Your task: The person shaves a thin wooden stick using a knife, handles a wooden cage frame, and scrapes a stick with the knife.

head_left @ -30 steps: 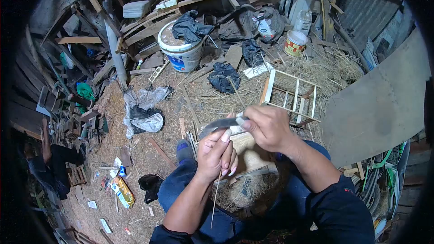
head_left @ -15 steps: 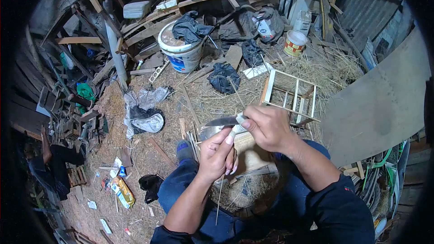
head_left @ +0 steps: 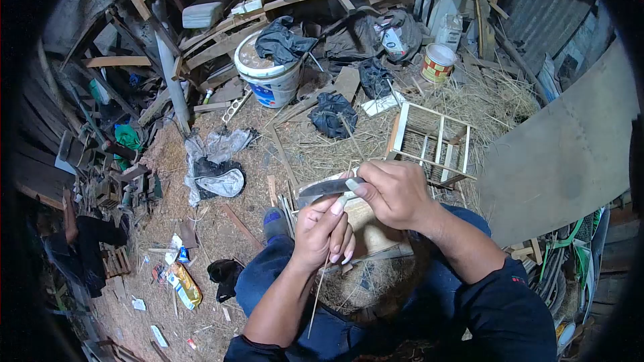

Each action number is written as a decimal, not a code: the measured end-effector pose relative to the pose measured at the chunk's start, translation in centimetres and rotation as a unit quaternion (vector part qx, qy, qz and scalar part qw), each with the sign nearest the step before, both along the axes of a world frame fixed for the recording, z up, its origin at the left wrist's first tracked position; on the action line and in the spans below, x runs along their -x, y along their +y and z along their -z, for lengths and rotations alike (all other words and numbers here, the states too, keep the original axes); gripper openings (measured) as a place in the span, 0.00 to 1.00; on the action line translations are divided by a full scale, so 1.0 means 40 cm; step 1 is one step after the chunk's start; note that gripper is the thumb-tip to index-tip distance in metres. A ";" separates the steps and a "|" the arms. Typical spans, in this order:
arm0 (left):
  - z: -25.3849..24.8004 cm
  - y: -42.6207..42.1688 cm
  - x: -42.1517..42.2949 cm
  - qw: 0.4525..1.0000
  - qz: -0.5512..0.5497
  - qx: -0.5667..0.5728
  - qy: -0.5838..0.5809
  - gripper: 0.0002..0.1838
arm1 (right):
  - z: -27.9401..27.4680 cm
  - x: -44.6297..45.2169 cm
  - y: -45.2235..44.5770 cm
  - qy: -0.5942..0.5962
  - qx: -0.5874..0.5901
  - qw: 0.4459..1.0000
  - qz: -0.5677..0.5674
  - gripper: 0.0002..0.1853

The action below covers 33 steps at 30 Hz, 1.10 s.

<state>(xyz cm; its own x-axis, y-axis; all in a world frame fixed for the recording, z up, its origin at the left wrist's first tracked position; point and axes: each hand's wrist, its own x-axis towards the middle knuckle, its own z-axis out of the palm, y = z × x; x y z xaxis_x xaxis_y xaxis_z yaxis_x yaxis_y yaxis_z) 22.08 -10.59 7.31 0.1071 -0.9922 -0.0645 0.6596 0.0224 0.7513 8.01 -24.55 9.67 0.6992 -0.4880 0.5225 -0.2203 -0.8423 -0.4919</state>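
My right hand [head_left: 397,196] is closed around the handle end of a knife [head_left: 323,188]. Its dark blade points left, just above my left hand [head_left: 327,233]. Pinched in the left fingers is a thin wooden stick [head_left: 314,308], whose long end hangs down toward my lap. The stick's short upper end pokes up by the blade. Whether blade and stick touch is hard to make out, since the fingers cover that spot. Below the hands, between my knees, lies a pale wooden board [head_left: 376,231].
A slatted wooden frame [head_left: 437,151] stands ahead to the right. Farther back are a white bucket [head_left: 272,84], a paint tin [head_left: 439,64] and black plastic bags [head_left: 332,115]. A large flat sheet [head_left: 557,147] leans at right. Another person [head_left: 80,241] sits at far left.
The stick's lower end has swung a little to the left. The knife and my right hand have shifted slightly, and the blade now tilts somewhat more.
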 end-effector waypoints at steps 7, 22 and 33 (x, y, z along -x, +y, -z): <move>0.007 0.000 -0.008 1.000 0.012 0.018 0.018 0.25 | 0.025 0.014 -0.063 0.034 -0.001 0.996 0.086 0.18; -0.026 -0.012 0.003 0.991 -0.027 -0.048 -0.121 0.29 | 0.012 0.000 -0.006 0.007 0.010 1.000 -0.007 0.14; -0.025 0.000 -0.027 0.981 0.026 -0.051 -0.185 0.25 | 0.018 0.010 -0.018 0.027 0.030 0.999 -0.013 0.14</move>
